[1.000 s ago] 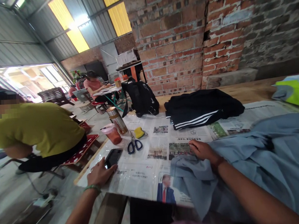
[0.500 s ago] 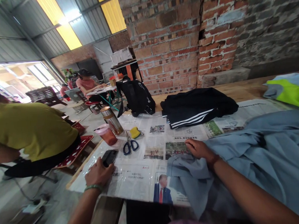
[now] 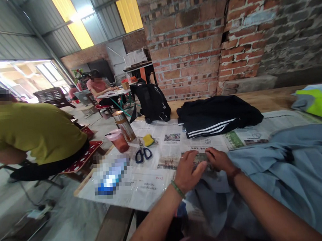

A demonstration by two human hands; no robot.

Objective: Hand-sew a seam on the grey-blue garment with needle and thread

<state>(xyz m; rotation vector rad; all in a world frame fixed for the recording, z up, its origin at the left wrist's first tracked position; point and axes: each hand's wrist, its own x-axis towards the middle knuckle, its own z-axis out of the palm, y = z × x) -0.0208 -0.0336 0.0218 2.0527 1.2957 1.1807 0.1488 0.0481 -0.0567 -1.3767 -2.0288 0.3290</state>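
Note:
My left hand (image 3: 189, 171), with a green band at its wrist, rests over the near part of the grey cloth (image 3: 213, 197). Its fingers are stretched and the thumb stands apart, with nothing in it that I can see. Beside it, my right hand (image 3: 221, 161) is closed, fingers curled on the edge of that same cloth. The cloth spreads from under both hands to the right side of the table. A phone (image 3: 113, 175) with a lit, blurred screen lies at the left. Scissors (image 3: 143, 153) with dark blue handles lie beyond it, beside a yellow object (image 3: 148, 140).
A pink cup (image 3: 119, 140) and a metal flask (image 3: 124, 126) stand at the table's left edge. Behind are a black backpack (image 3: 151, 101) and a folded black garment (image 3: 220, 113) with white stripes. Newspaper (image 3: 150, 182) covers the table. A co-worker (image 3: 37, 132) sits at left.
My left hand has let go of the phone and moved right, beside my right hand. The phone's screen is now lit. My right hand stays at the grey cloth.

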